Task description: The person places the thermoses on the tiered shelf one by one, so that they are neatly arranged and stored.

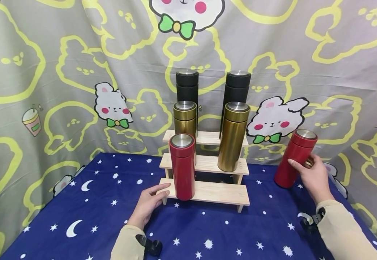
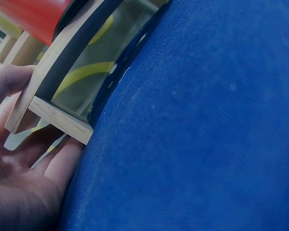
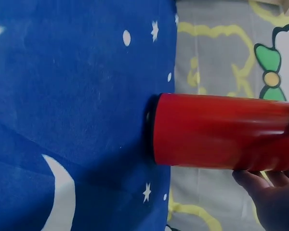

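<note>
At the left end of the wooden step stand's lowest step, my left hand (image 1: 147, 204) grips the board; in the left wrist view its thumb lies against the board and its fingers are around the leg (image 2: 62, 120). A red thermos (image 1: 183, 169) stands on that step. My right hand (image 1: 313, 177) holds another red thermos (image 1: 294, 159), right of the stand, thumb on its near side. It looks slightly tilted in the head view. In the right wrist view, the base of this red thermos (image 3: 202, 130) is close to the cloth; whether it touches cannot be told.
Two gold thermoses (image 1: 232, 141) stand on the middle step (image 1: 206, 162). Two black thermoses (image 1: 187, 86) stand on the top step (image 1: 206, 138). A blue cloth with stars and moons (image 1: 110, 216) covers the table, and a grey patterned curtain (image 1: 142, 72) hangs behind.
</note>
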Motion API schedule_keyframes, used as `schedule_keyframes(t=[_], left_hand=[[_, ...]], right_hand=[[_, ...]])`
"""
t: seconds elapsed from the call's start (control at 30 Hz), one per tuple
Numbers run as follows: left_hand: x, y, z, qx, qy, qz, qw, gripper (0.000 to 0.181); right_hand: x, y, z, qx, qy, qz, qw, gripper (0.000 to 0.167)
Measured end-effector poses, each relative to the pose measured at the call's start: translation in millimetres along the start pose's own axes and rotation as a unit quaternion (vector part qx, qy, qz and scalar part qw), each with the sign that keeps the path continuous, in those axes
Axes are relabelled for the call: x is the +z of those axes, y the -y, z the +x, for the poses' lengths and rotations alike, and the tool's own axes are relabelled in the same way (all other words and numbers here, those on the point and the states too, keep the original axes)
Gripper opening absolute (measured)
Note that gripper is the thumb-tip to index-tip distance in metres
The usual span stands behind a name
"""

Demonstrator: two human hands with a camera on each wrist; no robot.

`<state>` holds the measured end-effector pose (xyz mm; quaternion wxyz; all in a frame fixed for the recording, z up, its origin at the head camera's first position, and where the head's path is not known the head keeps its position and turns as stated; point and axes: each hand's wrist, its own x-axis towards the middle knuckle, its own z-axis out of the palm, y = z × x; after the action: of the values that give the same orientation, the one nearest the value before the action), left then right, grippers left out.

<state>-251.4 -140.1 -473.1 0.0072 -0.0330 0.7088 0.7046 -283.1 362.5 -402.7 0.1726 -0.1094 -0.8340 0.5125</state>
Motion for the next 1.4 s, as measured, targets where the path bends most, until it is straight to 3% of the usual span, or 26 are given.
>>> schedule_keyframes(t=[0.37, 0.63, 1.4], left_hand=[[1.4, 0.1, 1.0, 0.0, -0.004, -0.008, 1.0, 0.033], [1.9, 0.2, 1.2, -0.004, -0.003, -0.005, 1.0, 0.034], [1.3, 0.4, 1.1, -0.002, -0.008, -0.005, 1.0, 0.033]], right_hand=[[-4, 16, -23.5, -0.037, 0.025, -0.022, 0.9987, 0.082], [-4, 28, -40.9, -0.025, 0.052, -0.022, 0.9981, 0.087], [5, 57, -72.0, -0.076, 0.081, -0.042, 0.9929, 0.082]])
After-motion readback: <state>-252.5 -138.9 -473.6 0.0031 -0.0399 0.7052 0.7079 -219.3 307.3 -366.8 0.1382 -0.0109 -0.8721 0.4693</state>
